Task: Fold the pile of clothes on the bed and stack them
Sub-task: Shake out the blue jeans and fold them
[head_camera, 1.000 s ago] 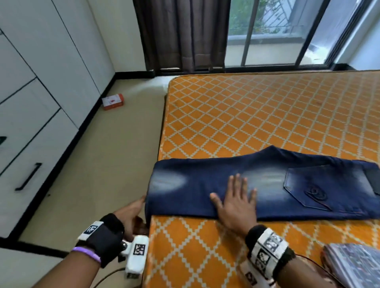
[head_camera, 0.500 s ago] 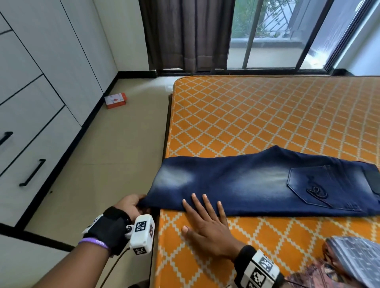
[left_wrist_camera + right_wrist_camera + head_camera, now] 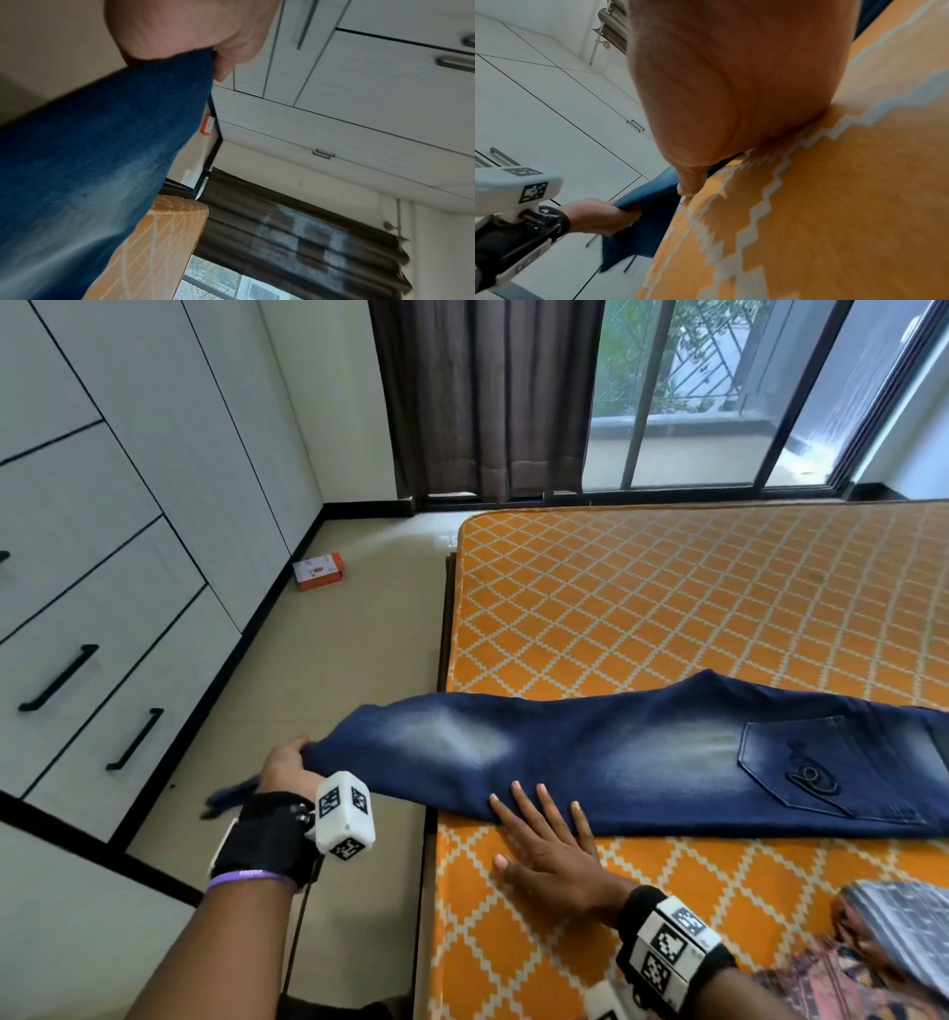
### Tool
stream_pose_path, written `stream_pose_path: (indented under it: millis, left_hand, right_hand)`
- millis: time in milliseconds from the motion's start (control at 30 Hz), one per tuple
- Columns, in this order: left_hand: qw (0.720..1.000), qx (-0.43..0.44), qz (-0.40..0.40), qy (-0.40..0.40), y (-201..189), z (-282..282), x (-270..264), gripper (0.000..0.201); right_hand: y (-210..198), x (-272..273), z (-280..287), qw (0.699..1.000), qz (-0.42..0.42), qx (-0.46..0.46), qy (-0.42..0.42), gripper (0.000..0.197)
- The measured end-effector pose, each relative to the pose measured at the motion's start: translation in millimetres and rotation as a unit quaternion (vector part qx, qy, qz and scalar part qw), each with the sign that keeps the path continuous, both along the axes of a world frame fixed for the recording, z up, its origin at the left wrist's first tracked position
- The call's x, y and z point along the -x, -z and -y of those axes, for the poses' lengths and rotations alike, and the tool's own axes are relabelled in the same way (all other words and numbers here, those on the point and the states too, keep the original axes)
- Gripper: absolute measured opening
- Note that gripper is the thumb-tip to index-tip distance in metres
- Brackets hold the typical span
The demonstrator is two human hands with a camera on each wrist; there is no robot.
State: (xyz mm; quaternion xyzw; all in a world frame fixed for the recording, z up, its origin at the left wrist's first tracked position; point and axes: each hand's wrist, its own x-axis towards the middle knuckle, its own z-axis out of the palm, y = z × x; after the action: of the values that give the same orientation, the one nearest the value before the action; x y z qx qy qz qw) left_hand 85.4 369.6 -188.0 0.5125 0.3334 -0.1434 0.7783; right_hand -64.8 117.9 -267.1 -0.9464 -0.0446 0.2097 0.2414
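Dark blue jeans [image 3: 642, 757] lie lengthwise across the orange patterned bed [image 3: 693, 598], back pocket up at the right. Their leg end sticks out past the bed's left edge, lifted off the floor side. My left hand [image 3: 287, 765] grips that leg end, fingers curled round the denim [image 3: 107, 154], with the hem hanging below the fist [image 3: 631, 235]. My right hand [image 3: 544, 845] lies flat on the mattress, straight fingers spread, fingertips resting on the near edge of the jeans [image 3: 654, 188].
Folded patterned clothes [image 3: 904, 937] lie at the bed's near right corner. White wardrobe drawers [image 3: 102, 629] with black handles line the left wall. A small orange box [image 3: 318, 571] sits on the floor. Dark curtain [image 3: 488, 397] and window stand beyond the bed.
My left hand has pulled the jeans' leg end out and up past the bed's left edge. My right hand slid from the middle of the jeans to their near edge.
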Motion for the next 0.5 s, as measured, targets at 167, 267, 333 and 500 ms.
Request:
stream_pose_path:
  millis: [167,267,333,500]
  left_hand:
    - [0.980,-0.030,0.112,-0.162,4.7,-7.1,-29.8,0.043]
    - [0.985,-0.033,0.082,-0.145,21.9,-19.8,-29.6,0.041]
    - [0.992,-0.010,0.048,-0.120,26.2,-25.7,-26.7,0.043]
    - [0.993,0.042,0.052,-0.095,-4.9,-4.3,-14.6,0.055]
  right_hand:
    - [-1.7,0.8,-1.3,1.000,0.004,0.006,0.000,0.074]
    - [-2.1,2.5,-1.6,1.000,0.006,0.007,-0.005,0.079]
    - [-3.1,2.2,-1.3,1.000,0.003,-0.002,-0.006,0.082]
    - [1.1,-1.9,2.0,0.999,0.007,-0.038,-0.003,0.083]
